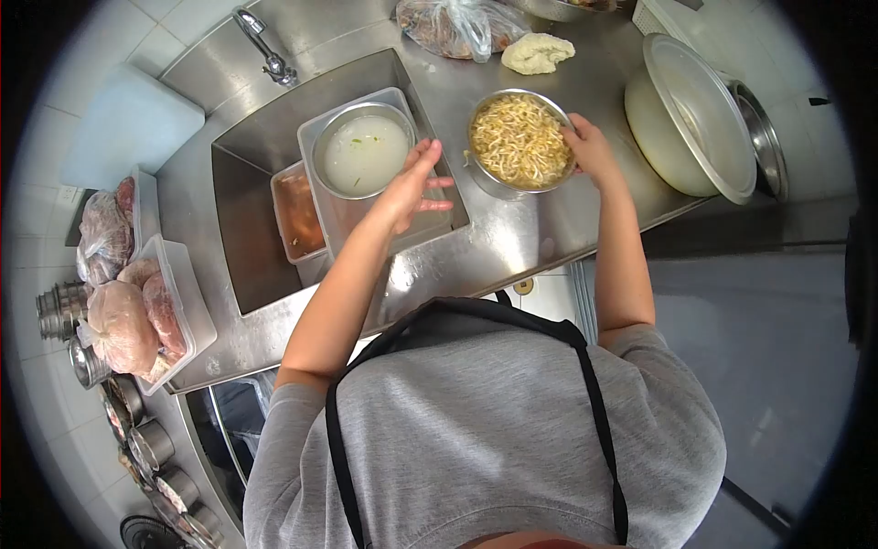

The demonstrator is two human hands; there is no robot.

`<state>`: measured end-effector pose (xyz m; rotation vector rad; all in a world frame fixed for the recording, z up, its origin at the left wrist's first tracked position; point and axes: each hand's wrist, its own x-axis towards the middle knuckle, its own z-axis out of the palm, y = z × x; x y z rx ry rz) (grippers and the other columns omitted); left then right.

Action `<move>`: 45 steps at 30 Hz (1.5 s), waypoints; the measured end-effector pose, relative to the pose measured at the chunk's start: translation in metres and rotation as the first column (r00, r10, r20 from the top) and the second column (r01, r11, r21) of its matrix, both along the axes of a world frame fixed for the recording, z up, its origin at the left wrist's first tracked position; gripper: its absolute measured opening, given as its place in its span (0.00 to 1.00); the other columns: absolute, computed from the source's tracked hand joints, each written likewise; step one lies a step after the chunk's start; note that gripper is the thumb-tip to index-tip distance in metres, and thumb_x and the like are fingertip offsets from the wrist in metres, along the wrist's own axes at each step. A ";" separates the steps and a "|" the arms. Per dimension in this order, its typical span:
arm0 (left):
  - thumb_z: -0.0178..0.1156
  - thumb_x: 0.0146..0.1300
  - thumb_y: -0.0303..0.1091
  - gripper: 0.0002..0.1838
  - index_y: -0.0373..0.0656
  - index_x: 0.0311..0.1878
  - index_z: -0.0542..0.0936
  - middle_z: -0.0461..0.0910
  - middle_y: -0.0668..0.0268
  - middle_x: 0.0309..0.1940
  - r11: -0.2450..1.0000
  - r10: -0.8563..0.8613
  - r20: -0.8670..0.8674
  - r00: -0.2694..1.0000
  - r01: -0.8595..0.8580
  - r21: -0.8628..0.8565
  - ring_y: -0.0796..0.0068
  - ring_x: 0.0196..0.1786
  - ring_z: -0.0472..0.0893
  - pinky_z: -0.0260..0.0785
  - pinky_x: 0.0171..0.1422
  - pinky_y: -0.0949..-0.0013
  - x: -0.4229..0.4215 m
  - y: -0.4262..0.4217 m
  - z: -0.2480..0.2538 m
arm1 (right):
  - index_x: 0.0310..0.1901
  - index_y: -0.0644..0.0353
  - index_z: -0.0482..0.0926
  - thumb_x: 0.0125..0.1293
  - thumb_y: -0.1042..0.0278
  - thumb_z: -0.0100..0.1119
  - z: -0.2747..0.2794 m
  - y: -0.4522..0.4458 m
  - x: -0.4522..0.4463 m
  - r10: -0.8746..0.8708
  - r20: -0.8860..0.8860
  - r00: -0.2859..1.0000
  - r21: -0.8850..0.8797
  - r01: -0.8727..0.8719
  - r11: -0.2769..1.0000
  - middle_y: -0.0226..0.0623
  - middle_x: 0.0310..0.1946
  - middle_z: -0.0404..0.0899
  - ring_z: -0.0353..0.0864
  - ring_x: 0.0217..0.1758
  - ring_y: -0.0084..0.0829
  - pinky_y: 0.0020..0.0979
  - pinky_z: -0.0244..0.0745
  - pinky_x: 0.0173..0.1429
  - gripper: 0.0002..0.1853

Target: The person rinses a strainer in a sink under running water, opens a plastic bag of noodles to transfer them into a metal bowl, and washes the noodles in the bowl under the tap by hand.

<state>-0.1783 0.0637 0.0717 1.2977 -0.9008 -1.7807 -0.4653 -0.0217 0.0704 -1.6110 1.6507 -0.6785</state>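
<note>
A metal bowl (501,188) full of bean sprouts (519,139) is on the steel counter, right of the sink. My right hand (590,149) grips its right rim, the fingers partly hidden behind the edge. My left hand (413,190) hovers with fingers spread and nothing in it, between that bowl and a second metal bowl (334,183). Cloudy whitish liquid (366,151) with a few green bits fills the second bowl, which sits on a translucent plastic container (311,119) in the sink.
The steel sink (247,220) also holds a tub of reddish-brown liquid (298,215); a faucet (274,66) stands behind. Plastic tubs with bagged meat (128,320) are at left. Bagged food (466,26), a pale lump (538,54) and large leaning bowls (672,128) lie at back and right.
</note>
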 end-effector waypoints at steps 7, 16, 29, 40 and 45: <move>0.46 0.47 0.78 0.57 0.50 0.71 0.39 0.38 0.56 0.71 0.983 0.025 -0.094 0.995 -0.008 0.182 0.53 0.70 0.51 0.57 0.60 0.38 0.021 -0.030 -0.031 | 0.51 0.60 0.71 0.64 0.64 0.46 0.016 -0.025 0.069 0.139 -0.074 0.988 0.058 -0.135 0.989 0.44 0.30 0.79 0.78 0.22 0.32 0.33 0.74 0.25 0.15; 0.51 0.53 0.52 0.37 0.48 0.65 0.58 0.65 0.57 0.61 0.988 0.086 -0.516 0.853 -0.006 0.154 0.52 0.59 0.69 0.63 0.56 0.37 0.110 -0.002 -0.042 | 0.45 0.59 0.74 0.63 0.68 0.45 0.019 -0.018 0.183 0.415 -0.050 0.909 0.093 -0.409 0.908 0.42 0.24 0.79 0.77 0.18 0.31 0.33 0.72 0.22 0.11; 0.50 0.51 0.43 0.30 0.42 0.58 0.65 0.72 0.59 0.53 0.792 0.570 -0.330 0.752 -0.610 -0.020 0.61 0.51 0.76 0.71 0.51 0.50 0.282 0.135 -0.059 | 0.59 0.32 0.67 0.49 0.41 0.62 0.009 0.106 0.395 0.682 -0.475 0.556 -0.565 -0.787 0.247 0.29 0.69 0.49 0.49 0.70 0.43 0.61 0.45 0.66 0.32; 0.52 0.50 0.38 0.28 0.40 0.56 0.68 0.72 0.59 0.51 0.728 0.583 -0.407 0.703 -0.674 -0.120 0.62 0.53 0.73 0.66 0.58 0.57 0.331 0.149 -0.061 | 0.61 0.21 0.62 0.47 0.29 0.53 0.006 0.127 0.461 0.583 -0.704 0.407 -0.508 -0.861 -0.012 0.22 0.70 0.47 0.40 0.73 0.41 0.72 0.36 0.64 0.36; 0.54 0.49 0.37 0.27 0.39 0.54 0.70 0.75 0.59 0.49 0.739 0.546 -0.442 0.712 -0.657 -0.146 0.62 0.52 0.75 0.68 0.57 0.59 0.344 0.142 -0.065 | 0.61 0.24 0.63 0.47 0.29 0.52 0.007 0.126 0.467 0.553 -0.721 0.418 -0.505 -0.863 -0.006 0.21 0.70 0.46 0.38 0.74 0.38 0.72 0.35 0.63 0.36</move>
